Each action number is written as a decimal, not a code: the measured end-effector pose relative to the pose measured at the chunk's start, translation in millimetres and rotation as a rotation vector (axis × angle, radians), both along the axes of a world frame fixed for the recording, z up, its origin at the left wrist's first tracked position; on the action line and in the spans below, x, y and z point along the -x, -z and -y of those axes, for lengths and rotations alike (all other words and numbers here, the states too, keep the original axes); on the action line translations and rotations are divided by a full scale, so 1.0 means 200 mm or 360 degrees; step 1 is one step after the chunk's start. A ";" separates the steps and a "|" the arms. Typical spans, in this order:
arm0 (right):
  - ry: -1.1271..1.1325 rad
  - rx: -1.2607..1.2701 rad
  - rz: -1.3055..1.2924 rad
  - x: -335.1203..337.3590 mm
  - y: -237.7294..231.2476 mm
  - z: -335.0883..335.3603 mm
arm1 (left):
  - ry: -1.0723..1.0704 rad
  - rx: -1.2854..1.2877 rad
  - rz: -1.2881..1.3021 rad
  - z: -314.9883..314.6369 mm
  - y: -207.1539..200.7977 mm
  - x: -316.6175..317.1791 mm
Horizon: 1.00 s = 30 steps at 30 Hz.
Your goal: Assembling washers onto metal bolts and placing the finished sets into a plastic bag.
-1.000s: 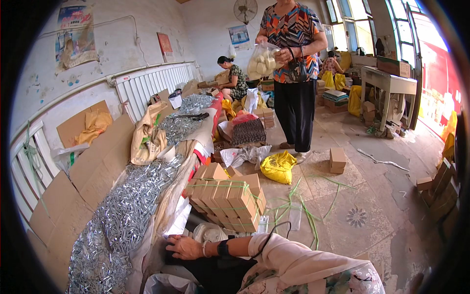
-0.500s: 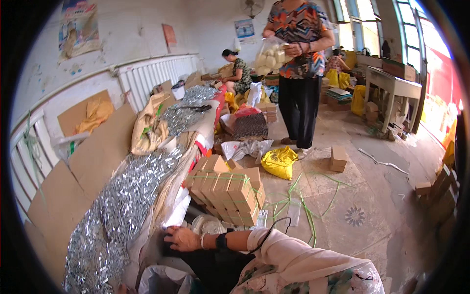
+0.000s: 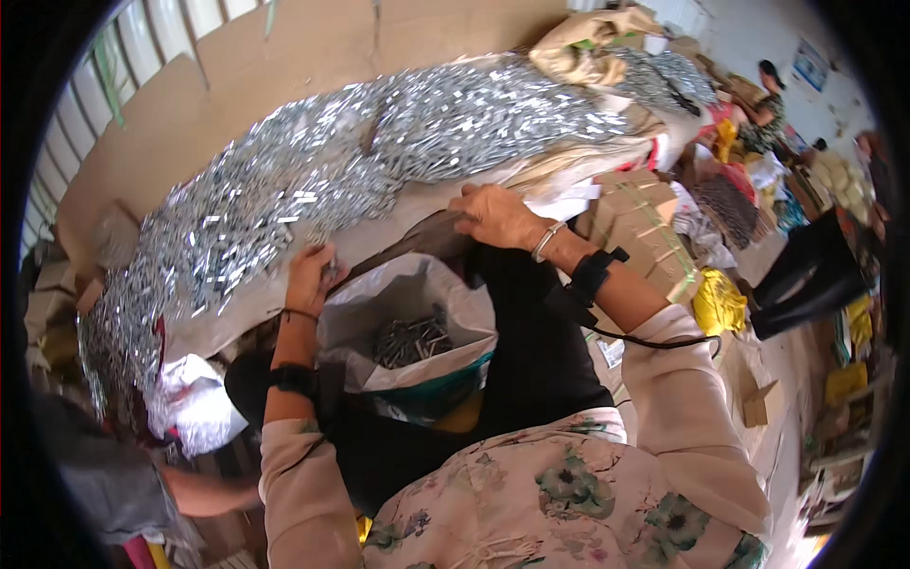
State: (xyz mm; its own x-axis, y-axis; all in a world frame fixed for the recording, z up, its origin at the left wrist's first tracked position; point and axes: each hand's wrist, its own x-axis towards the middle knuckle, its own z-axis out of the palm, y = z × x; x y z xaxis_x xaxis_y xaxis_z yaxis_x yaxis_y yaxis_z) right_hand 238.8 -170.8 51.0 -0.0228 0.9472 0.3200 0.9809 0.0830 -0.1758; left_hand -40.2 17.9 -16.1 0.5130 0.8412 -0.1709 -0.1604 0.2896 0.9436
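Observation:
A long heap of small shiny metal pieces [image 3: 379, 142] lies across the far side of my lap. At its near edge my left hand [image 3: 311, 277] is closed; what its fingers hold is too small to make out. My right hand [image 3: 500, 216] grips the edge of a dark brown cloth [image 3: 417, 239], which runs across toward my left hand. Between my legs, just below the cloth, stands an open white-lined bag [image 3: 355, 327]. Several loose grey metal pieces [image 3: 412, 341] lie at its bottom.
Tied cardboard boxes [image 3: 645, 223] stand right of my right hand, with a yellow bag [image 3: 720, 302] beyond. A silvery plastic bag [image 3: 197, 403] lies at the left. A person in grey [image 3: 104, 465] is close at lower left. Dark trousers of someone standing [image 3: 810, 270] show at right.
The view has swung down and left onto the heap and my lap. My left hand and the white-lined bag's contents now show. My right hand now grips the dark cloth.

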 end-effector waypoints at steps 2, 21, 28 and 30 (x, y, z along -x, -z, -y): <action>-0.0124 -0.0020 -0.0080 0.06 0.00 -0.13 | -0.0033 0.0044 -0.0005 0.00 -0.01 0.00; -0.0553 -0.0303 0.0031 0.36 0.19 -1.02 | -0.0584 0.0121 0.0053 0.04 -0.09 -0.08; -0.0835 -0.0053 0.0211 0.62 0.26 -1.17 | -0.0942 0.0085 0.0282 0.00 -0.06 -0.02; -0.0775 -0.0087 0.0248 0.62 0.26 -1.18 | -0.0927 0.0113 0.0283 -0.01 -0.05 -0.02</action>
State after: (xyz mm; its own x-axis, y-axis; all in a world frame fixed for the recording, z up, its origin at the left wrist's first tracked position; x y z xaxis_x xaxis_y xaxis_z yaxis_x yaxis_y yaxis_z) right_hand 114.8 65.0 -1.6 -0.5086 0.7969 0.3261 0.8404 0.5418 -0.0131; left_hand -36.7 19.7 -5.9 -0.0021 0.9816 -0.1909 -0.4646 0.1681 0.8694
